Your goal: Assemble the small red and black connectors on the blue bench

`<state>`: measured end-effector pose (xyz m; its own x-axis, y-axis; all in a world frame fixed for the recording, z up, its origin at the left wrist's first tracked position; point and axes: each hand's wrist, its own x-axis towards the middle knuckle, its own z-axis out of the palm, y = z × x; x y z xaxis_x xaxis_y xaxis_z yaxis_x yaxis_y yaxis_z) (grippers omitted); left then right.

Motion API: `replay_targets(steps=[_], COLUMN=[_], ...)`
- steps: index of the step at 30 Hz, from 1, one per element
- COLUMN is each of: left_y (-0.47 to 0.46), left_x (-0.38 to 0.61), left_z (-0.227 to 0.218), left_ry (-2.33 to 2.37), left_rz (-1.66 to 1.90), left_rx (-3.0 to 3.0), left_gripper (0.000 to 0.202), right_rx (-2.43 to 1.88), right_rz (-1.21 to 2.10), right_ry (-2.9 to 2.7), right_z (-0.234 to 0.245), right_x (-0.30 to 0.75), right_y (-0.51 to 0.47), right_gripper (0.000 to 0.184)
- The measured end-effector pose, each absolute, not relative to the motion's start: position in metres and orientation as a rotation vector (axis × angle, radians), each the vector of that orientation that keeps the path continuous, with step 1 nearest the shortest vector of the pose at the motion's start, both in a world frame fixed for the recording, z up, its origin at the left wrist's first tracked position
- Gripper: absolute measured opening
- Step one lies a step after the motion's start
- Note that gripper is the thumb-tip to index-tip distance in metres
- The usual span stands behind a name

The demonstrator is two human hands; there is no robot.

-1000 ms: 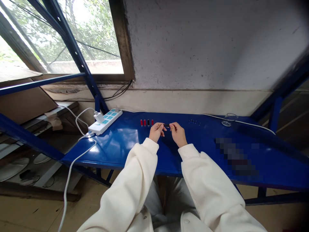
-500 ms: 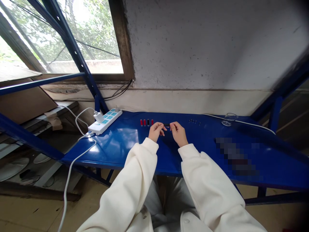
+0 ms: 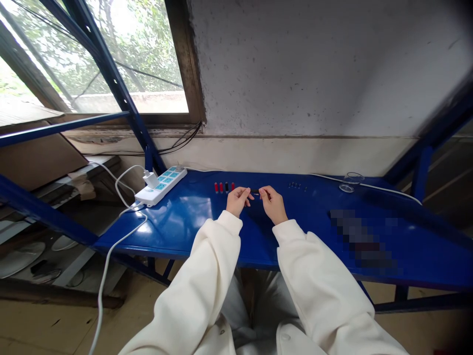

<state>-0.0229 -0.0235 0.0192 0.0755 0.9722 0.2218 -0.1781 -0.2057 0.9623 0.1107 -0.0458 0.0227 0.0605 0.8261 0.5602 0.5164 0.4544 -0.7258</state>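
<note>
Together, your left hand (image 3: 236,199) and right hand (image 3: 272,202) pinch a small dark part (image 3: 254,191) just above the desk (image 3: 185,222), near the row of red and black pieces (image 3: 224,187), probably steadying both ends.

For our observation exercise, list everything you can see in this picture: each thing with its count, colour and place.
table: one, blue, under the window
power strip: one, white, table's left back corner
plug: one, white, in the power strip
small upright pieces: four, three red and one black, in a row left of the hands
tiny pieces: several, dark, right of the hands
glass dish: one, clear, far right back
small piece: one, dark, between both hands' fingertips
left hand: pinching it
right hand: pinching it
</note>
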Motion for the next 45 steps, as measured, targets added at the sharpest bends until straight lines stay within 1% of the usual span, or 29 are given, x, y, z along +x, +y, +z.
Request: replay_targets(steps=[15, 23, 28, 31, 41, 45], left_y=[-0.0212, -0.0235, -0.0251, -0.026, -0.0222, -0.023], left_x=[-0.0233, -0.0231, -0.0224, -0.0223, -0.0196, -0.0205], left_z=[0.0147, 0.0173, 0.0135, 0.0131, 0.0139, 0.0164], left_ry=[0.89, 0.854, 0.872, 0.907, 0.856, 0.842], left_rz=[1.409, 1.342, 1.334, 1.316, 1.32, 1.296], left_rx=[1.302, 1.412, 1.536, 1.538, 1.264, 1.242], left_gripper=[0.03, 0.038, 0.025, 0.022, 0.024, 0.026], right_rx=[-1.182, -1.163, -1.14, -1.128, -1.107, -1.123], right_rz=[0.305, 0.388, 0.404, 0.41, 0.413, 0.399], right_ry=[-1.618, -1.539, -1.569, -1.599, -1.626, -1.624], right_z=[0.0196, 0.0197, 0.0194, 0.0197, 0.0214, 0.0219], right_x=[0.1126, 0.1159, 0.1142, 0.1121, 0.1073, 0.1088], right_y=[-0.0435, -0.0427, -0.0436, -0.0449, -0.0478, -0.0475], right_gripper=[0.027, 0.027, 0.027, 0.027, 0.026, 0.026])
